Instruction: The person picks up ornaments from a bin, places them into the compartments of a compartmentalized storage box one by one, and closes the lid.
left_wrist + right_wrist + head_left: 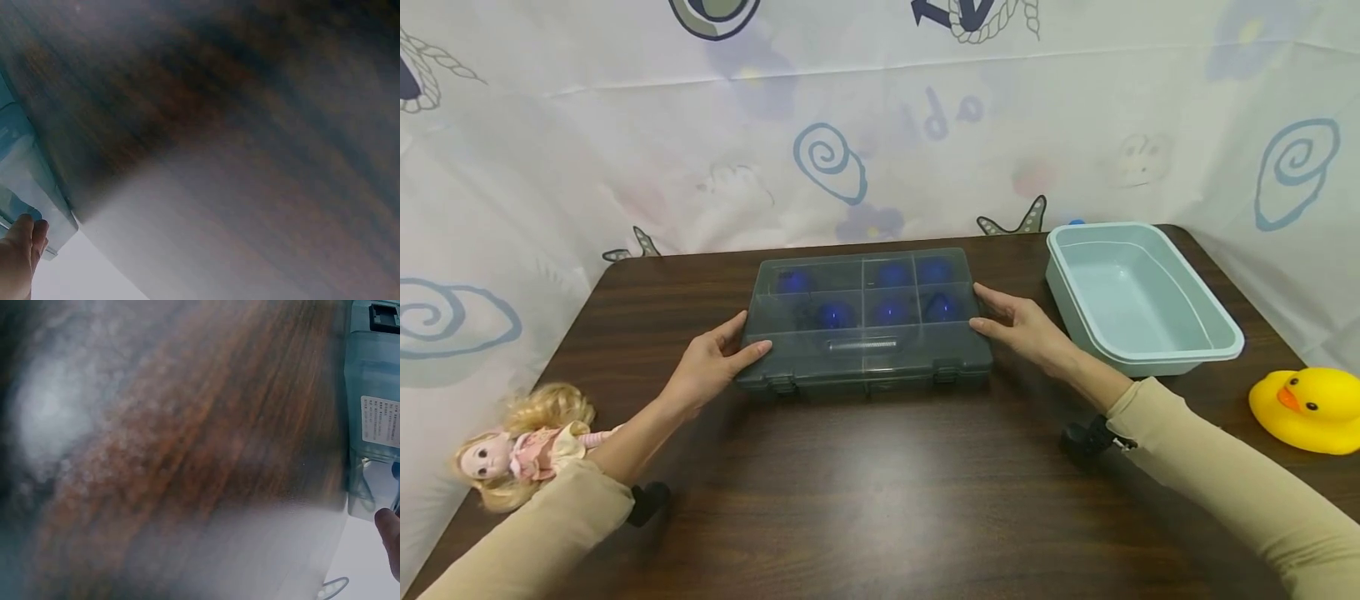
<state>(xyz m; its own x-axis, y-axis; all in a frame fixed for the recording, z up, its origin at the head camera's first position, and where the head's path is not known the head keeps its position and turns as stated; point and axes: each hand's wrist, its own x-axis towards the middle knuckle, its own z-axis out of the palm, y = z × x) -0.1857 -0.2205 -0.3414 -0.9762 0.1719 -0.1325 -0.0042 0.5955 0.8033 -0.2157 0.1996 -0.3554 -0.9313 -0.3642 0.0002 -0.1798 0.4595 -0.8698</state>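
A translucent grey-green storage box with a shut lid lies at the middle of the table toward the back. Through the lid show compartments, several of them with rounded blue things inside. My left hand grips the box's left side, thumb over the lid's edge and fingers along the side. At the opposite side, my right hand holds the box between thumb and fingers. In the right wrist view, the box's front wall carries a printed white label and a black latch.
On the right stands a pale green plastic basin, close to my right forearm. A yellow rubber duck sits at the far right. A blond doll lies by my left forearm. Patterned white cloth hangs behind the dark wooden table.
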